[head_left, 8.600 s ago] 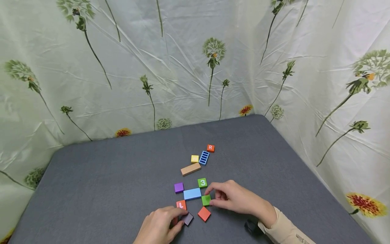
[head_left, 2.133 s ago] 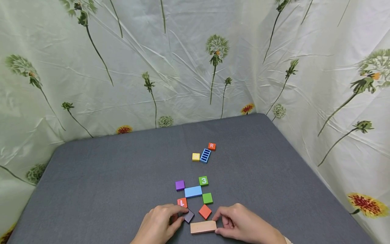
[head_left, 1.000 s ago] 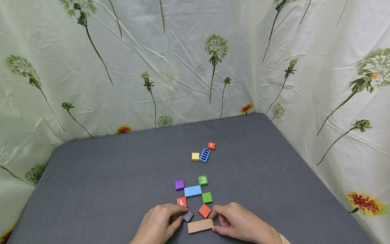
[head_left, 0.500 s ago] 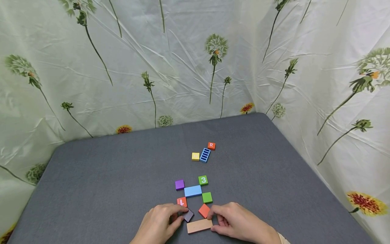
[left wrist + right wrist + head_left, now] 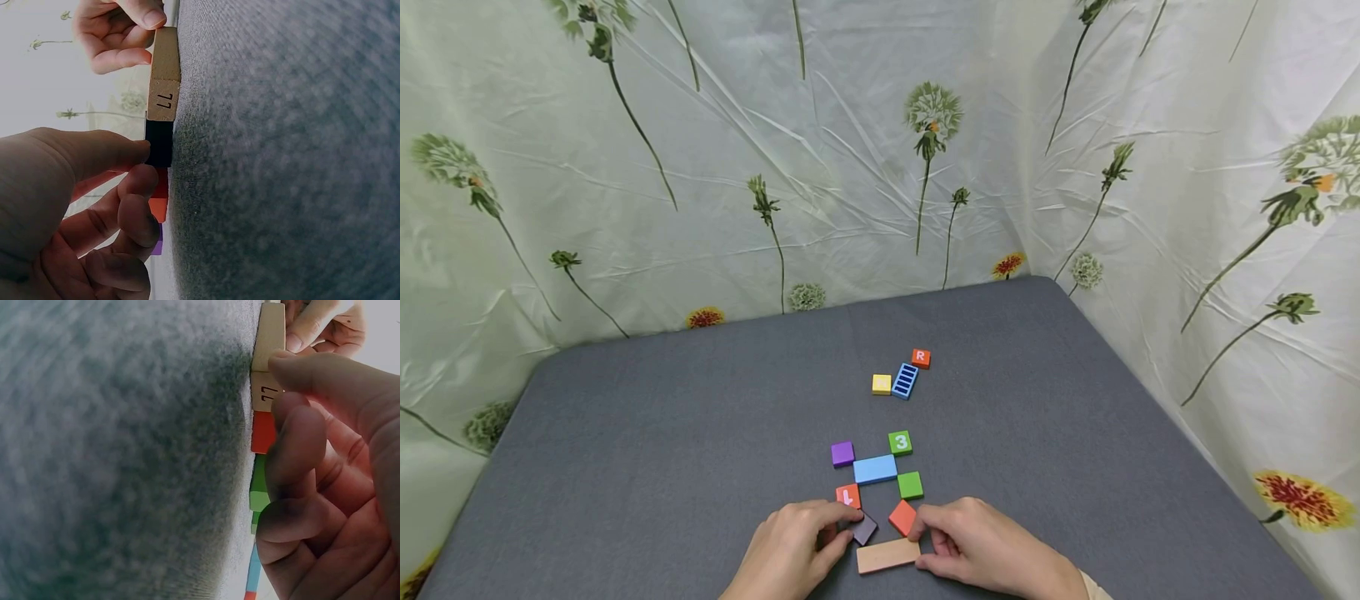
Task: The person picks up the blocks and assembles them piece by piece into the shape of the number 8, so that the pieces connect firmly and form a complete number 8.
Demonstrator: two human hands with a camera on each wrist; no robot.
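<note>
We are seeing the left hand (image 5: pixel 793 546) pinching a dark square tile (image 5: pixel 865 529) on the grey desk (image 5: pixel 662 433), its thumb and forefinger standing apart by little more than the tile itself and its other fingers (image 5: pixel 115 269) curling inward. With the right hand (image 5: pixel 985 546), we are finding the thumb and forefinger gripping the right end of a long wooden block (image 5: pixel 887 556), parting only about as far as the block is wide, while the remaining fingers are bending toward the palm. The wooden block is lying flat, nearest the person, and its far edge is meeting a corner of the dark tile. A plain red tile (image 5: pixel 902 517) is sitting cornerwise just beyond the block, beside the right forefinger. Farther out, we are noticing a light blue block (image 5: pixel 875 469) lying among four tiles: a purple tile (image 5: pixel 842 454) and a green tile marked 3 (image 5: pixel 899 442) on its far side, an orange-red tile with a white figure (image 5: pixel 847 495) and a plain green tile (image 5: pixel 910 485) on its near side. Well beyond these, a yellow tile (image 5: pixel 882 384), a slotted blue block (image 5: pixel 905 381) and a red tile marked R (image 5: pixel 921 358) are forming a small cluster, and a flower-printed curtain (image 5: pixel 850 150) is hanging behind the desk.
</note>
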